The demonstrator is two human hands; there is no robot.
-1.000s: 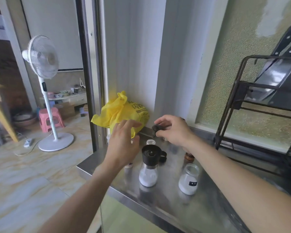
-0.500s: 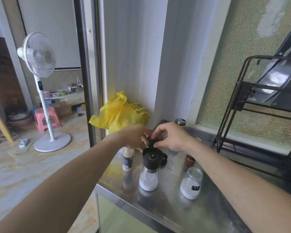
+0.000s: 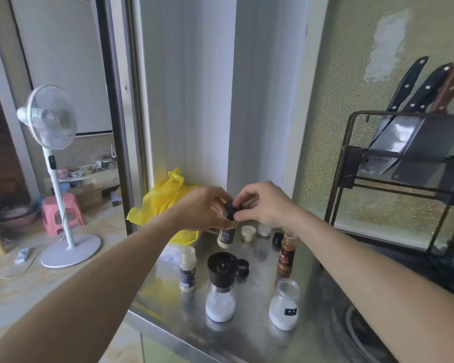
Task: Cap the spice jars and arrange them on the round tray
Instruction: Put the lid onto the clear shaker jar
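My left hand (image 3: pixel 205 208) grips the top of a small cream jar with a dark label (image 3: pixel 226 237), held above the steel counter (image 3: pixel 249 339). My right hand (image 3: pixel 265 203) pinches a black cap (image 3: pixel 230 210) right at the jar's mouth. On the counter stand an uncapped cream jar (image 3: pixel 187 269), a black-topped grinder with white grains (image 3: pixel 221 286), an open glass jar of white powder (image 3: pixel 285 304) and an uncapped red spice jar (image 3: pixel 286 251). Loose caps lie about: a black ring cap (image 3: pixel 243 267), a beige cap (image 3: pixel 248 232), a small black cap (image 3: pixel 277 238). No round tray is in view.
A yellow plastic bag (image 3: pixel 163 200) sits at the counter's back left corner. A black wire rack with cleavers and knives (image 3: pixel 404 163) stands at the right. The counter's left edge drops to a floor with a standing fan (image 3: pixel 51 163) and a pink stool (image 3: pixel 60 213).
My left hand has picked up the dark-labelled cream jar and raised it. My right hand has brought the black cap to its mouth. The view has tilted upward.
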